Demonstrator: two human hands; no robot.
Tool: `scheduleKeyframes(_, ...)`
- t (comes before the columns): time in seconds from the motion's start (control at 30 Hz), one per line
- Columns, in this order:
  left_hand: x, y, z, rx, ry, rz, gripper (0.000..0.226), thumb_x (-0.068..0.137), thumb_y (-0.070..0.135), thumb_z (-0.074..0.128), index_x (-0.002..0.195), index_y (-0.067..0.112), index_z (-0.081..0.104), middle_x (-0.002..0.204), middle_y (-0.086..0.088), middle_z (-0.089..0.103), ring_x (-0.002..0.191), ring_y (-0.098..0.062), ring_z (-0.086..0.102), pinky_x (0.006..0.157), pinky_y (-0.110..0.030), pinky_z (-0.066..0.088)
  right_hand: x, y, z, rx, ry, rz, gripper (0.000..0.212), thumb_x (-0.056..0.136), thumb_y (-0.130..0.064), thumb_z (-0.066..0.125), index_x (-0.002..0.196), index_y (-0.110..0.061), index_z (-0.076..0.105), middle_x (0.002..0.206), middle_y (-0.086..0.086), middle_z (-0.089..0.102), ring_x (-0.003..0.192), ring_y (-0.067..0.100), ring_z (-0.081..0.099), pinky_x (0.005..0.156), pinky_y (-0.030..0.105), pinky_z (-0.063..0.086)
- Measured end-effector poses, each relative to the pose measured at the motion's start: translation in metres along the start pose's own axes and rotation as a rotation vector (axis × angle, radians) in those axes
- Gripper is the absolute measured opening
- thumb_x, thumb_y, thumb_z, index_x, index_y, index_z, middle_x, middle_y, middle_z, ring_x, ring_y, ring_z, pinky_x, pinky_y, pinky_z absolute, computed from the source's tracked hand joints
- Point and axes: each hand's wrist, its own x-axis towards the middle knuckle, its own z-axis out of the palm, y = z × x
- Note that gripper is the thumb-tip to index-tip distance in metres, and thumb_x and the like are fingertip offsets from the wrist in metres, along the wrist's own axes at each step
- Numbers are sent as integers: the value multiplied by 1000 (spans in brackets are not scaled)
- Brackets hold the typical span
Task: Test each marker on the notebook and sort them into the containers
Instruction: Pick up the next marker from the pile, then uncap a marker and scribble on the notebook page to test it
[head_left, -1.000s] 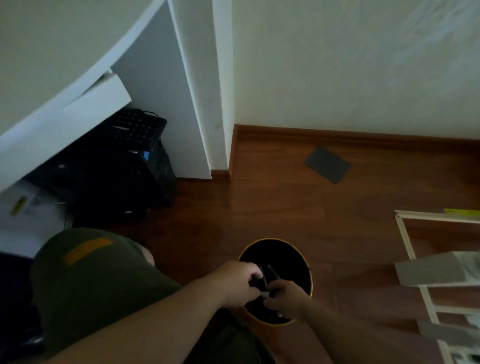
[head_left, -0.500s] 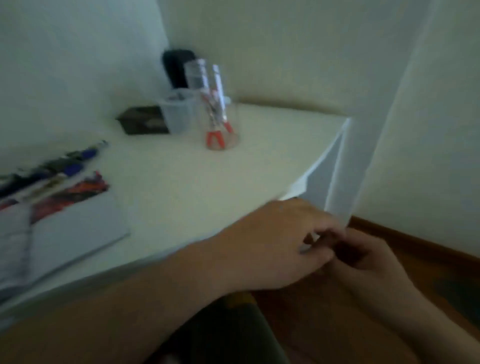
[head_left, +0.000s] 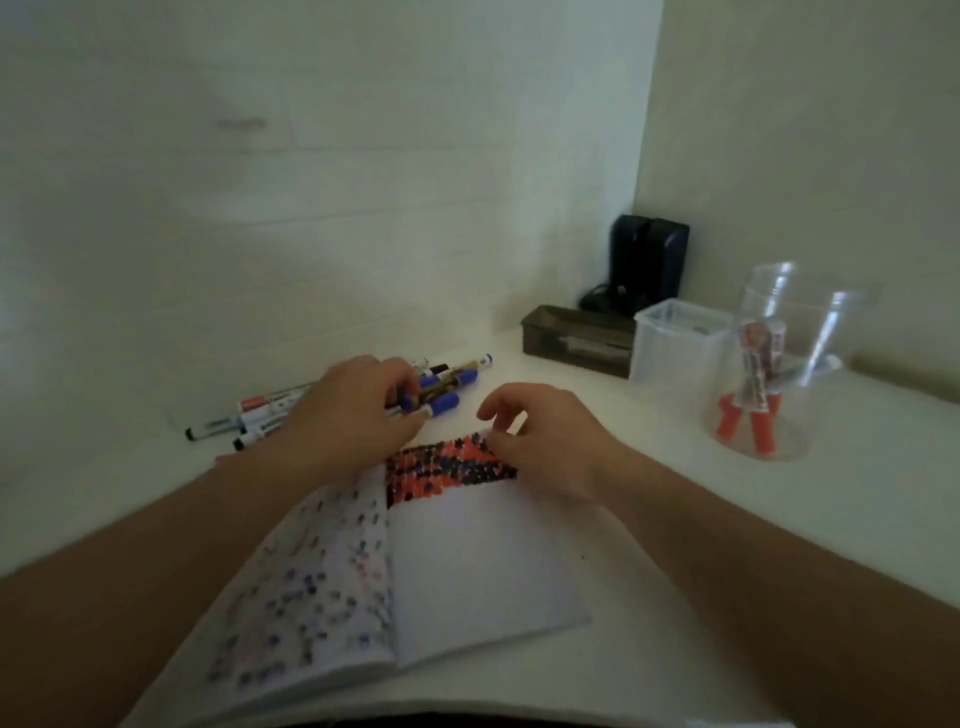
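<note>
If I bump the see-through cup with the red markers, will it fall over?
Probably, yes. The clear cup looks like thin plastic, so likely light. The red-capped markers lean tall inside, which may make it top-heavy. It would likely slide or tip on the smooth white desk.

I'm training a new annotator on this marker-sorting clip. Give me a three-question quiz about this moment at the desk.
1. True or false: the clear cup holds red-capped markers.
2. Which hand reaches the pile of markers? A) left hand B) right hand
3. Fill in: the coloured test marks fill the top of the notebook's ____ page.

Key: 1 true; 2 A; 3 right.
</note>
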Motion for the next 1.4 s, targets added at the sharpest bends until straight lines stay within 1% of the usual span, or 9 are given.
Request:
scheduleKeyframes(0.23, 12, -38, 34, 110, 114, 88, 65, 87, 77, 35, 145, 48, 43, 107, 11, 63, 96, -14, 54, 82, -36, 47, 71, -2, 41, -111, 87, -92, 53, 94, -22, 64, 140, -45, 49, 102, -19, 45, 85, 1, 47, 75, 16, 39)
scheduleKeyframes(0.37, 26, -40, 45, 134, 210, 151, 44, 90, 59, 44, 132, 49, 58, 100, 14, 70, 87, -15, 60, 75, -35, 48, 84, 3, 56, -194, 32, -133, 58, 97, -29, 60, 149, -46, 43, 121, -10, 51, 105, 10, 51, 90, 23, 43)
scheduleKeyframes(0.6, 15, -27, 42, -78, 494, 341, 27, 90, 47, 60, 109, 29, 66, 89, 12, 67, 78, -13, 52, 72, -34, 42, 76, 0, 48, -246, 260, -239, 20, 96, -32, 67, 114, -38, 68, 100, -11, 60, 89, 8, 56, 81, 31, 52)
scheduleKeyframes(0.7, 9, -23, 39, -169, 461, 294, 52, 86, 60, 60, 127, 30, 50, 111, 11, 62, 95, -7, 49, 84, -27, 38, 63, -7, 32, 135, 386, -210, 6, 93, -21, 73, 98, -24, 72, 88, -9, 69, 82, 8, 64, 78, 24, 54)
scheduleKeyframes(0.83, 5, -26, 35, -133, 339, 356, 58, 93, 62, 55, 139, 28, 48, 133, 9, 57, 118, -10, 50, 101, -30, 40, 41, -18, 18, 621, 188, -122, 18, 96, -13, 68, 78, -15, 69, 63, 7, 64, 57, 16, 57, 54, 24, 48)
scheduleKeyframes(1.0, 0, -17, 37, -98, 279, 391, 42, 101, 50, 41, 122, 19, 61, 108, 4, 65, 92, -12, 56, 82, -27, 46, 38, -34, 28, 969, 39, -28, 23, 92, -7, 64, 72, -17, 65, 60, 10, 53, 52, 18, 48, 46, 27, 38)
scheduleKeyframes(1.07, -2, -14, 36, -129, 196, 352, 34, 103, 44, 42, 119, 20, 58, 100, 7, 60, 83, -9, 51, 74, -28, 46, 36, -35, 31, 988, 2, -7, 21, 93, -6, 61, 76, -16, 65, 61, 10, 52, 51, 17, 46, 45, 26, 36)
scheduleKeyframes(1.23, -13, -11, 33, -180, 102, 305, 40, 104, 51, 31, 138, 34, 41, 123, 13, 56, 105, -6, 54, 88, -30, 49, 35, -35, 33, 877, 44, -42, 24, 93, -11, 64, 72, -22, 67, 60, 11, 56, 47, 17, 47, 45, 23, 39)
scheduleKeyframes(1.4, -12, -6, 27, -212, 108, 304, 24, 106, 53, 26, 114, 38, 44, 88, 15, 57, 75, -6, 53, 66, -26, 41, 35, -39, 31, 893, 28, -60, 25, 86, -15, 65, 62, -21, 59, 55, 9, 51, 43, 15, 43, 44, 24, 37)
